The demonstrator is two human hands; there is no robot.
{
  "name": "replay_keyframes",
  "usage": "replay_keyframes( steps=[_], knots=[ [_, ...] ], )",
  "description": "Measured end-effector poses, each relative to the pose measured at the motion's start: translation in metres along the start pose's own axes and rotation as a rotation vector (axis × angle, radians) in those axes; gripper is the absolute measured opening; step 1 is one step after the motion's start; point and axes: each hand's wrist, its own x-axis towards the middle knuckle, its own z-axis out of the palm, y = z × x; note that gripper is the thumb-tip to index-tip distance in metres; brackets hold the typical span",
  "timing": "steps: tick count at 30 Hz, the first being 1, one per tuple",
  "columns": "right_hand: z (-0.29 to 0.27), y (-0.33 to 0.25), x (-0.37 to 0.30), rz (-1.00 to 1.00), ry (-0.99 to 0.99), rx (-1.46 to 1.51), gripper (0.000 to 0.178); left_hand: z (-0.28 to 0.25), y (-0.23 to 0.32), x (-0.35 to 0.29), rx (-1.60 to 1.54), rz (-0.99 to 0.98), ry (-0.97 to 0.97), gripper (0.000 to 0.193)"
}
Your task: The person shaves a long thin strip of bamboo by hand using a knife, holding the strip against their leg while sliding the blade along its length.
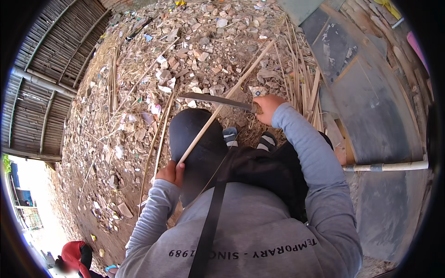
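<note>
My left hand (171, 173) is closed around the lower end of a long pale bamboo strip (201, 133). The strip slants up and to the right over my dark-covered left knee (187, 125) and reaches the rubble beyond. In my right hand (269, 109) is the handle of a machete with a long, slightly curved, dark blade (213, 98). The blade points left and crosses the strip beyond my knee; whether it cuts into the strip, I cannot tell. My sandalled feet (230, 135) rest on the ground between the two hands.
Thin split strips lie in a bundle (112, 85) at the left and in another (301, 69) at the right. Broken bricks and stones (199, 55) cover the ground. Dark sheets (384, 116) line the right side, a slatted bamboo wall (51, 55) the left. A person in red (74, 255) is at lower left.
</note>
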Motion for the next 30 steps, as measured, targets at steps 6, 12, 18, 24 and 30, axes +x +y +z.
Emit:
replay_keyframes(
  steps=[6,12,18,24,30],
  knots=[
    [-0.008,0.003,0.021,-0.166,-0.042,0.056,0.040,-0.005,-0.004,0.011,0.014,0.092,-0.006,0.043],
    [0.045,0.043,0.042,0.058,0.138,0.236,0.045,-0.018,-0.007,0.022,-0.018,0.123,-0.156,0.051],
    [0.023,0.023,0.027,-0.021,0.171,0.148,0.045,-0.022,-0.015,0.026,-0.149,0.115,-0.287,0.050],
    [0.032,0.055,0.040,0.205,0.192,0.269,0.038,-0.032,-0.006,0.028,-0.294,0.164,-0.304,0.046],
    [0.022,0.012,0.028,-0.013,0.230,0.173,0.039,-0.029,-0.013,0.025,-0.322,0.132,-0.299,0.045]
  ],
)
